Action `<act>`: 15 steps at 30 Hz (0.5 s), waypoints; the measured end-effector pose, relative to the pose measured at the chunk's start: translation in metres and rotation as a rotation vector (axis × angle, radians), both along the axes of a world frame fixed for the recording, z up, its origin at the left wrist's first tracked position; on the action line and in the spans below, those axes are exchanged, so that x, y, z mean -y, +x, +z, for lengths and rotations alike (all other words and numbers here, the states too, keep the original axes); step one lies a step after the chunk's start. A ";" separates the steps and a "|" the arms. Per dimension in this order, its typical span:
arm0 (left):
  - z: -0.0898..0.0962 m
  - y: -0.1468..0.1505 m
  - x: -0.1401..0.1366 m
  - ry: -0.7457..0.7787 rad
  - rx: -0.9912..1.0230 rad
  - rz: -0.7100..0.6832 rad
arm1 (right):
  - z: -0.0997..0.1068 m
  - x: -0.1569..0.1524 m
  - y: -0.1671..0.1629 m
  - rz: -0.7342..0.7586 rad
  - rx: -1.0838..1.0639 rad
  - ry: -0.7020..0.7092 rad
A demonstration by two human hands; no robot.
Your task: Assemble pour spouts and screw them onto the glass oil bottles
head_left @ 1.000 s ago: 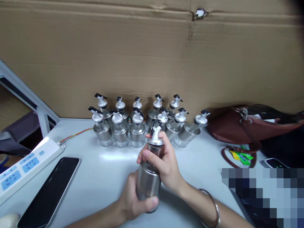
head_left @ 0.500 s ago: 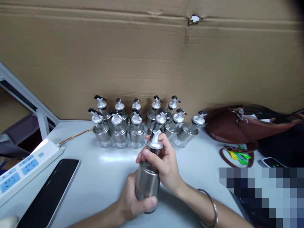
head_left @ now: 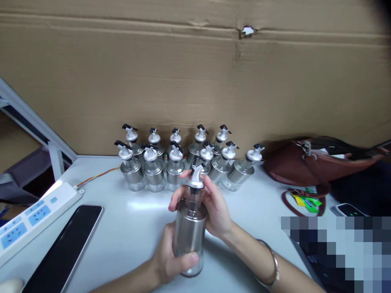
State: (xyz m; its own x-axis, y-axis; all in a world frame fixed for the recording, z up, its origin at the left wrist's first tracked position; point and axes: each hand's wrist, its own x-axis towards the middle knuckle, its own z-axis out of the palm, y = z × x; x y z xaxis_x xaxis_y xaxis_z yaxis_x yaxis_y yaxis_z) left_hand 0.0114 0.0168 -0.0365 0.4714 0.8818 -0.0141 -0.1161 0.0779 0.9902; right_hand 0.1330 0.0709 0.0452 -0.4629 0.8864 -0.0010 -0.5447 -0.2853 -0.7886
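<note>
My left hand (head_left: 172, 258) is closed around the lower body of an oil bottle (head_left: 191, 228). The bottle has a clear glass neck, a steel sleeve and a silver pourer cap (head_left: 195, 178) with a black flip lid. It stands nearly upright, close to me. My right hand (head_left: 215, 211) is at the neck, with its fingers spread behind it and to either side of the cap. Its grip looks loose; whether a fingertip touches the glass is unclear. Behind the hands stand several similar bottles (head_left: 153, 173) in two rows.
A cardboard wall (head_left: 152, 81) rises behind the table (head_left: 122, 236). At left lie a power strip (head_left: 39, 217) and a black phone (head_left: 65, 248). At right are a brown bag (head_left: 293, 162), small green and yellow packets (head_left: 310, 202) and a blurred-out area.
My right thumb has left the front of the neck and the right fingers have spread apart. The bottle has shifted slightly left. My left hand keeps its hold.
</note>
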 end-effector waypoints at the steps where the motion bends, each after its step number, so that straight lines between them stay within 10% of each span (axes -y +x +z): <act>1: 0.000 0.000 0.000 -0.003 0.004 -0.001 | 0.000 0.000 0.000 0.009 -0.010 -0.003; 15: 0.007 0.003 0.002 -0.008 0.061 0.070 | -0.010 0.001 -0.001 -0.158 -0.084 -0.029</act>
